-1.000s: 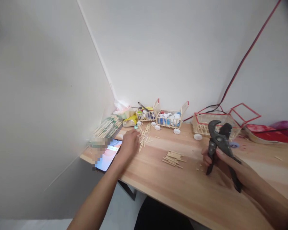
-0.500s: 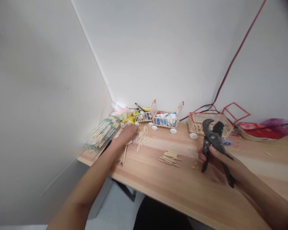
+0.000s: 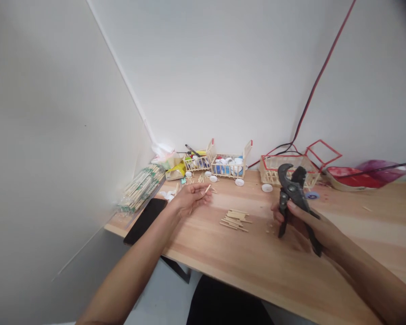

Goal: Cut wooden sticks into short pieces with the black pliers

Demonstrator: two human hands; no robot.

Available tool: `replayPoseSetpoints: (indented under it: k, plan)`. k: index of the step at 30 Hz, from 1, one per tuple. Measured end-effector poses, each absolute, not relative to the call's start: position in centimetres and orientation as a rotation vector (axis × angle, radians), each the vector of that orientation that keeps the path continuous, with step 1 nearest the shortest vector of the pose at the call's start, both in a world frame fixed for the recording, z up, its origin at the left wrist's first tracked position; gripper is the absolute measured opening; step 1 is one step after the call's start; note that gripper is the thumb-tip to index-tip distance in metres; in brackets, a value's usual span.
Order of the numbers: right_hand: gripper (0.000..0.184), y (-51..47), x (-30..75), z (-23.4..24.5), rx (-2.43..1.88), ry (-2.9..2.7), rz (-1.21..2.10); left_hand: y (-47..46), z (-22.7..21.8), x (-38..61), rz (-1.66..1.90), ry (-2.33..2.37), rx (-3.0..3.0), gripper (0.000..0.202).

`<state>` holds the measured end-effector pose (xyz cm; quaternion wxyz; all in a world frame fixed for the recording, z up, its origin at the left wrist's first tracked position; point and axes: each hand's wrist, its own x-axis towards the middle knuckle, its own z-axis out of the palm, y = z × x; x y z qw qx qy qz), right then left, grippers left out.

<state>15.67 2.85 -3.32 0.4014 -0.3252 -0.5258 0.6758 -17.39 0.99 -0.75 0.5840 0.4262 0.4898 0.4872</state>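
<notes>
Between the thumb and fingers of my left hand (image 3: 191, 198) is a short wooden stick (image 3: 208, 188), held above the table. My right hand (image 3: 304, 223) grips a black pair of hand cutters (image 3: 293, 192) by the handles, hooked jaws pointing up and parted. Midway between my hands lies a small pile of cut wooden sticks (image 3: 236, 220), roughly side by side. More loose sticks (image 3: 200, 178) lie behind my left hand, which partly hides them.
Along the wall stand two small stick carts (image 3: 232, 168) (image 3: 200, 163) filled with bottle caps and pens, and a larger red-trimmed cart (image 3: 284, 174). Packed sticks (image 3: 144, 187) and a dark phone-like slab (image 3: 145, 221) lie left. A red-stained tray (image 3: 355, 178) sits right.
My left hand has moved right and nearer from the loose sticks, now with a short stick in its fingers. The dark slab has come into view. My right hand still holds the cutters.
</notes>
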Motion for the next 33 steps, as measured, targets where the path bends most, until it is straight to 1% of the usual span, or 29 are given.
replayPoseSetpoints:
  k: [5,9,12,15,18,21,24,30,33]
  plan:
    - [0.036,2.8,15.5,-3.3,-0.799,-1.34,1.68,0.5,-0.2,-15.2,1.051,0.924,0.95,0.045]
    - [0.041,2.8,15.5,-3.2,-0.839,-1.378,1.661,0.3,0.4,-13.3,0.957,0.884,1.045,0.052]
    - [0.046,2.7,15.5,-3.2,-0.878,-1.475,1.586,0.2,1.1,-11.3,0.883,0.836,1.135,0.058]
    - [0.052,2.7,15.6,-3.1,-0.937,-1.589,1.472,0.3,1.7,-9.0,0.813,0.769,1.183,0.053]
    - [0.049,2.6,15.7,-2.7,-1.032,-1.628,1.351,0.6,1.7,-6.9,0.78,0.768,1.181,0.048]
    - [0.045,2.6,15.7,-2.3,-1.093,-1.584,1.248,0.9,1.3,-5.2,0.874,0.807,1.104,0.052]
    - [0.045,2.5,15.6,-1.8,-1.149,-1.507,1.216,1.0,0.5,-3.7,1.006,0.808,0.98,0.055]
    - [0.042,2.6,15.6,-1.6,-1.206,-1.549,1.11,1.0,-1.3,-0.7,1.246,0.835,0.739,0.035]
    - [0.04,2.8,15.7,-2.1,-1.222,-1.58,1.03,1.0,-1.9,0.3,1.37,0.878,0.676,0.035]
